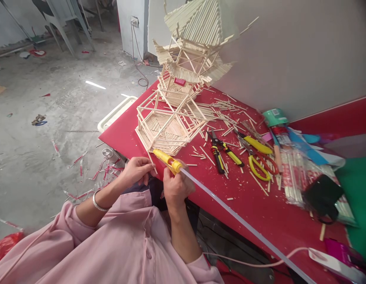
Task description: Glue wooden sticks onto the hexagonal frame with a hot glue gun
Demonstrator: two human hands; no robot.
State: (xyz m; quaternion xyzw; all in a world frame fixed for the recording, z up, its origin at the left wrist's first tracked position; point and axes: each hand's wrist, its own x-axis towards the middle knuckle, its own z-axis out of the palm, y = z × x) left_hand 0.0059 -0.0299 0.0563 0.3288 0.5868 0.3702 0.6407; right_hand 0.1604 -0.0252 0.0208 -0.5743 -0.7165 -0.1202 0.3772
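My right hand [177, 186] is wrapped round a yellow hot glue gun [165, 159], with a long translucent glue stick [244, 223] running out of its back toward the lower right. The gun's nozzle points at the near corner of an open frame of thin wooden sticks [168, 132]. Between the fingers of my left hand [138, 170] is a short wooden stick [152, 161], slanting up toward that same corner; whether it touches the frame I cannot tell. Behind the frame rises a tiered stick pagoda [197, 51] with flared roofs.
Pliers [217, 157], more yellow-handled cutters [228, 152] and scissors [259, 167] lie right of the frame among loose sticks [227, 108]. Bagged sticks [292, 169], a black item [323, 193] and a green-lidded jar [275, 118] stand farther right on the red table [230, 213]. A cable [244, 263] crosses the near edge.
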